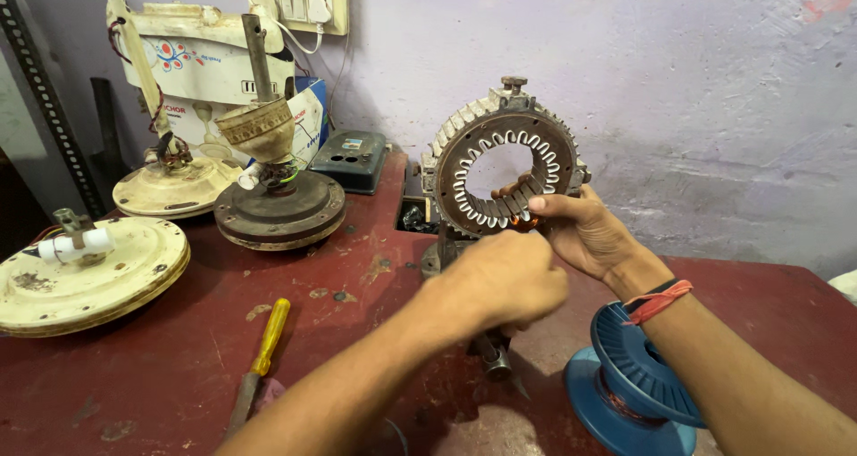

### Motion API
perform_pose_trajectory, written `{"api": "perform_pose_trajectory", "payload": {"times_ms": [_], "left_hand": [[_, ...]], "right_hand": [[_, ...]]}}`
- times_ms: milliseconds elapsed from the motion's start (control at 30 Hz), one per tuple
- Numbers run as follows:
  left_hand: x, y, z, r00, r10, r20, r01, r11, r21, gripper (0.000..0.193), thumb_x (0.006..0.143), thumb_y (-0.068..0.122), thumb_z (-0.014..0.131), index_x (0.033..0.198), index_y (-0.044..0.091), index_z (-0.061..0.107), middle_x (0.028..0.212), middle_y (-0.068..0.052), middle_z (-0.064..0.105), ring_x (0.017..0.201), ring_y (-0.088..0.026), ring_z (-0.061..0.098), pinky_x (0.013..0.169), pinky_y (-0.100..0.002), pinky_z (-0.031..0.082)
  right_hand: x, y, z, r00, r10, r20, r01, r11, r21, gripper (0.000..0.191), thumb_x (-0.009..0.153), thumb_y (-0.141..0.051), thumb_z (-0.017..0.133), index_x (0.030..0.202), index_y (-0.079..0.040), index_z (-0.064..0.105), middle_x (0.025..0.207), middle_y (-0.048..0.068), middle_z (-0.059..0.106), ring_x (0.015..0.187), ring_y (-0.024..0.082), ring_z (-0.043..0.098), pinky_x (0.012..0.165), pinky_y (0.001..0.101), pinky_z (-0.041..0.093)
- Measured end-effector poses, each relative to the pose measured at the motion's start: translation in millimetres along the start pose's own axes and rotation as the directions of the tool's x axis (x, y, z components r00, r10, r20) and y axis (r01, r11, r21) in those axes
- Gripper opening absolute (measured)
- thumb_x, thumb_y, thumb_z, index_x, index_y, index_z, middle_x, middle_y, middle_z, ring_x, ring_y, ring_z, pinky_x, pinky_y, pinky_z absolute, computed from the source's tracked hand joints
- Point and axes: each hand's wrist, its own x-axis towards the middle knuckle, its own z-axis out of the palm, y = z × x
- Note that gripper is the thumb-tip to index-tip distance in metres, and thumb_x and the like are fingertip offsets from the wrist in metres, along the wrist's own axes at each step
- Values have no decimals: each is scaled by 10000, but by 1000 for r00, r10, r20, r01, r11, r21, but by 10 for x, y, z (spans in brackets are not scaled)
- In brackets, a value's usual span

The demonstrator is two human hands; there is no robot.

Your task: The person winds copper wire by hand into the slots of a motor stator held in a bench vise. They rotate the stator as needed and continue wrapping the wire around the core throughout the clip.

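A person winds a ring-shaped metal stator core (503, 166), held upright at the middle of a worn red surface (357, 277) in what looks like a small vise. The right hand (585, 233) reaches in from the right, its fingers (516, 188) hooked through the ring's open centre and pinching a bit of copper-coloured winding at the ring's lower edge. The left hand (504, 277), nearer the camera, is curled narrow just below the core; whether it grips wire cannot be told, since its fingers are turned away. By the look of it the winding is at an early stage: copper shows only at the bottom of the ring, while the slots around the rest of the inner rim appear bare (pale liners line them). A blue spool (629, 380) carrying reddish wire stands at the near right, beside the right forearm. A yellow-handled screwdriver (263, 349) lies near left. Farther left sit a cream ceiling-fan motor housing (89, 277), a second cream housing (170, 188) and a dark brown fan motor (281, 206) with its down-rod, against a pale lilac wall (696, 90).
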Motion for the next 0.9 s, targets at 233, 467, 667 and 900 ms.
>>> {"api": "perform_pose_trajectory", "payload": {"times_ms": [233, 467, 667, 900], "left_hand": [[10, -18, 57, 994, 46, 98, -65, 979, 193, 348, 750, 185, 523, 499, 26, 704, 520, -174, 694, 583, -272, 755, 693, -387, 608], [81, -30, 203, 973, 221, 72, -227, 969, 100, 437, 835, 221, 458, 518, 16, 678, 522, -160, 685, 571, -280, 750, 689, -398, 608], [78, -15, 240, 978, 203, 52, -208, 972, 111, 472, 876, 241, 448, 557, -8, 690, 529, -174, 686, 559, -293, 750, 704, -406, 614], [99, 2, 344, 975, 220, 32, -222, 962, 160, 436, 867, 263, 487, 623, -15, 720, 590, -198, 694, 642, -336, 749, 739, -439, 602]], "right_hand": [[18, 22, -22, 1000, -16, -10, 16, 1000, -18, 518, 799, 8, 708, 1300, 17, 575, 1231, 125, 686, 1179, 227, 646, 1122, 424, 470], [13, 20, -26, 999, 13, 33, -13, 1000, 23, 520, 809, -6, 699, 1310, 31, 566, 1251, 137, 666, 1205, 248, 623, 1136, 448, 454], [13, 35, -68, 999, 23, 40, -25, 998, 62, 521, 813, -24, 705, 1309, 42, 562, 1241, 147, 664, 1189, 254, 626, 1130, 452, 451], [12, 34, -39, 998, -12, 56, 10, 999, 40, 548, 821, -4, 721, 1334, 56, 536, 1244, 136, 653, 1203, 236, 615, 1147, 428, 449]]}}
